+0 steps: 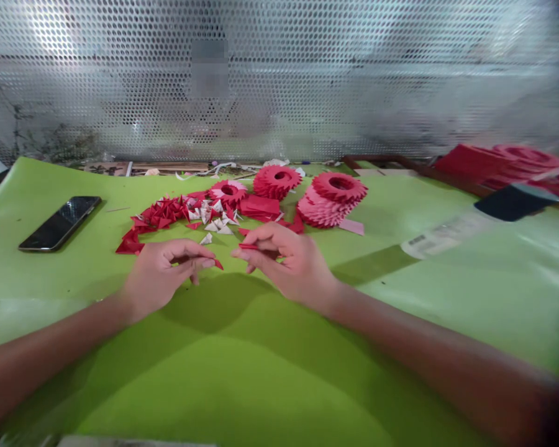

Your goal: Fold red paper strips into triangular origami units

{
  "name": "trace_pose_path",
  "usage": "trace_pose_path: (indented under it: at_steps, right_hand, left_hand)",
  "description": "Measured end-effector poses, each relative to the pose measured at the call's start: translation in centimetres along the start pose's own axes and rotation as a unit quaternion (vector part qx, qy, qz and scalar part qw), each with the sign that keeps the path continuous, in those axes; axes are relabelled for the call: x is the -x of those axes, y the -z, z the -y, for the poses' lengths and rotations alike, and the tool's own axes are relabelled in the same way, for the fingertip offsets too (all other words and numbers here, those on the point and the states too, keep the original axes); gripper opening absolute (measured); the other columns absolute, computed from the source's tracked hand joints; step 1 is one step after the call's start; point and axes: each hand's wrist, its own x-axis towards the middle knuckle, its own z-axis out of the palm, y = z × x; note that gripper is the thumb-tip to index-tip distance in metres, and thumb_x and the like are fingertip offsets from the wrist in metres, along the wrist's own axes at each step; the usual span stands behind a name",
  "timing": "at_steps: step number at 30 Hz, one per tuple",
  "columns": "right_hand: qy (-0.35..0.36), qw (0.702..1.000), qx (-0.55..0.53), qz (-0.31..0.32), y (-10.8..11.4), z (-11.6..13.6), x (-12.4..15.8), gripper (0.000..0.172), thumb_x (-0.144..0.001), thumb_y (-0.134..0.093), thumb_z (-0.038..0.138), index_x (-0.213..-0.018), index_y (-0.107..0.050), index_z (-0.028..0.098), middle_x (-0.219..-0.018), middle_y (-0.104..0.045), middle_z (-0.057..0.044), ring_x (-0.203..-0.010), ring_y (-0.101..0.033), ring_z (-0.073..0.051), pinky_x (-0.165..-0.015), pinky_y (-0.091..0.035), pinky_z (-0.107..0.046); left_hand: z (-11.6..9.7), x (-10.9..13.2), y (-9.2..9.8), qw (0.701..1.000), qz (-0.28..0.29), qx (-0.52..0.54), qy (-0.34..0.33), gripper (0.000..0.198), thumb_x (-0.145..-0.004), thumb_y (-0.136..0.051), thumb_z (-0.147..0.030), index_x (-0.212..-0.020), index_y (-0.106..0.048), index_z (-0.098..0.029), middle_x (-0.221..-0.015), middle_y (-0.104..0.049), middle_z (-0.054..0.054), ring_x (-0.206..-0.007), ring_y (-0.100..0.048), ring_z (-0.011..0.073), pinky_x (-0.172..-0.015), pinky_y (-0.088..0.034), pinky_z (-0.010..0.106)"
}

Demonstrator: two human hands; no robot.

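Note:
Between thumb and index finger, my left hand (161,276) pinches a small folded red paper piece (218,264), its tip pointing right. Facing it, my right hand (291,264) pinches another folded red paper piece (248,246). A small gap separates the two pieces, both held just above the green sheet (205,385). Behind my left hand lies a heap of red folded paper triangles (165,212), with white folded triangles (218,221) beside it. A stack of red paper slips (259,206) sits beyond my right hand.
Spiky paper rings stand at the back: a small pink and red one (228,191), a red one (278,180) and a taller red and pink one (333,197). A phone (60,223) lies left. Right are a clear cylinder with a dark end (515,202) and more red paper (475,164).

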Motion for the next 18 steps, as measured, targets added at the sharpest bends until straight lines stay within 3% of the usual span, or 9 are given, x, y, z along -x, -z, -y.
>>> trace_pose_path:
  at_steps: [4, 9, 13, 16, 18]
  right_hand:
    - [0.075, 0.995, 0.064, -0.023, -0.09, 0.22, -0.05, 0.011, -0.091, -0.069, 0.027, -0.09, -0.072, 0.017, -0.079, -0.073, -0.003, -0.06, -0.063, -0.011, -0.05, -0.046, -0.02]
    - [0.076, 0.995, 0.06, 0.023, -0.67, 0.36, 0.1, 0.009, -0.09, -0.07, 0.025, -0.093, -0.074, 0.018, -0.079, -0.074, -0.002, -0.063, -0.064, -0.011, -0.052, -0.048, -0.019]
    - [0.095, 0.992, 0.073, 0.027, -0.87, 0.11, 0.27, 0.008, -0.091, -0.069, 0.024, -0.094, -0.074, 0.018, -0.081, -0.075, -0.001, -0.065, -0.065, -0.011, -0.057, -0.049, -0.019]
    - [0.135, 0.985, 0.102, 0.03, -0.82, -0.06, 0.29, 0.007, -0.091, -0.069, 0.022, -0.095, -0.073, 0.018, -0.082, -0.076, 0.0, -0.065, -0.066, -0.01, -0.061, -0.051, -0.02]
    - [0.17, 0.976, 0.131, 0.027, -0.71, -0.06, 0.26, 0.007, -0.091, -0.069, 0.021, -0.095, -0.073, 0.018, -0.082, -0.076, 0.0, -0.065, -0.067, -0.011, -0.062, -0.052, -0.021]
  left_hand:
    - [-0.37, 0.13, 0.08, 1.0, 0.002, -0.01, 0.006, 0.021, -0.089, -0.068, -0.04, -0.085, -0.074, -0.02, -0.063, -0.07, -0.002, -0.053, -0.065, 0.0114, -0.049, -0.053, 0.019]
    - [-0.07, 0.7, -0.02, 1.0, 0.014, -0.011, -0.017, 0.025, -0.09, -0.066, -0.043, -0.085, -0.066, -0.018, -0.066, -0.072, 0.0, -0.053, -0.068, 0.0142, -0.044, -0.053, 0.021]
    - [0.08, 0.77, -0.22, 0.997, 0.042, -0.035, -0.052, 0.024, -0.094, -0.06, -0.041, -0.095, -0.069, -0.019, -0.081, -0.077, 0.003, -0.064, -0.073, 0.0166, -0.055, -0.059, 0.025]
    - [0.03, 0.55, -0.18, 0.988, 0.063, -0.099, -0.097, 0.026, -0.099, -0.052, -0.037, -0.107, -0.071, -0.021, -0.095, -0.079, 0.004, -0.074, -0.076, 0.0175, -0.061, -0.061, 0.026]
    - [-0.01, 0.49, -0.02, 0.973, 0.064, -0.168, -0.143, 0.03, -0.102, -0.048, -0.037, -0.106, -0.073, -0.022, -0.093, -0.079, 0.003, -0.072, -0.075, 0.0169, -0.06, -0.059, 0.025]
